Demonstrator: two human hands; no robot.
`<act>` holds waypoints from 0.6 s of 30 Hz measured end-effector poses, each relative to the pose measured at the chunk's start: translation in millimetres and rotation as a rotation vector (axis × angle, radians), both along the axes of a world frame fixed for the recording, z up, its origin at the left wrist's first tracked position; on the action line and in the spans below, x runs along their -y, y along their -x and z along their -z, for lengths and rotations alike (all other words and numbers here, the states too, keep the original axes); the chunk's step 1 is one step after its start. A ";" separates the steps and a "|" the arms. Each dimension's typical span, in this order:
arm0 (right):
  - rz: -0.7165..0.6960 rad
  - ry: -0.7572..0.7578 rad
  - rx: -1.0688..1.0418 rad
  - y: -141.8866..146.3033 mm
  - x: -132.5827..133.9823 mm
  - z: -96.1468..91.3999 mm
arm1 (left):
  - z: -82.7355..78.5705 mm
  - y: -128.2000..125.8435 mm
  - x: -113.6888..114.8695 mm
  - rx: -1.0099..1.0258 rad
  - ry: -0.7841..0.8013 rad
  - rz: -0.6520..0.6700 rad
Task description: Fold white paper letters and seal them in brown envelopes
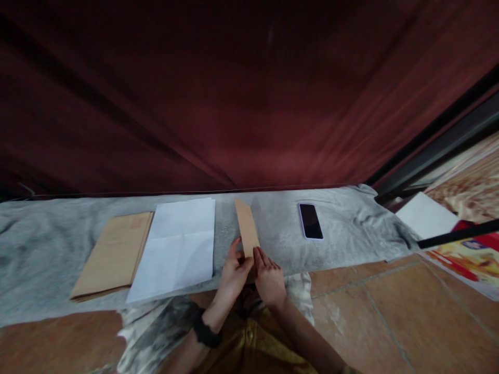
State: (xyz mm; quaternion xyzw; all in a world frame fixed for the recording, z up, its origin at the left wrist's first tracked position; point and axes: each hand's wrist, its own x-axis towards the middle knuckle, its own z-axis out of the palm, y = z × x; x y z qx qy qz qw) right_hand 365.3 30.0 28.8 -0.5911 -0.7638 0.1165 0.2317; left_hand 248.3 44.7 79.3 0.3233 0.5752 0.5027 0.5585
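A narrow piece of folded brown paper (246, 226) stands tilted over the grey cloth, between my two hands. My left hand (234, 270) grips its near left edge, thumb in front and fingers behind. With its fingers closed on the lower right corner, my right hand (270, 278) holds the same paper. To the left lies a stack of white paper sheets (175, 244) with visible crease lines. Beyond it is a pile of brown envelopes (113, 252), the top one bearing a faint reddish mark.
A phone (311, 221) in a light purple case lies on the grey cloth (273, 213) to the right. Dark red fabric (234, 104) hangs along the cloth's far side. At the right are a dark metal bar (460, 234), a white sheet (427, 215) and a colourful printed package (471, 257) on the tiled floor (390, 311).
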 end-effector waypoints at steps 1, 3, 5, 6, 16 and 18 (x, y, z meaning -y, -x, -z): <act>0.028 0.028 -0.072 -3.0 -3.0 -4.7 | -5.2 -4.1 0.0 -0.003 -0.025 0.019; 0.114 0.088 -0.295 -11.7 -10.0 -13.6 | -10.9 -8.2 -0.4 -0.023 -0.076 0.023; 0.223 0.150 -0.612 -21.7 -18.1 -21.0 | -9.5 -7.2 -0.1 -0.041 -0.095 -0.036; 0.265 0.186 -0.789 -26.1 -22.1 -23.8 | -6.7 -5.7 0.5 -0.041 -0.077 -0.074; 0.351 0.580 -1.753 -4.2 -18.2 -11.1 | 25.1 -10.5 7.3 0.285 0.209 -0.058; 0.331 0.591 -1.763 2.6 -15.2 -5.2 | 28.1 -9.6 6.0 0.239 0.199 -0.042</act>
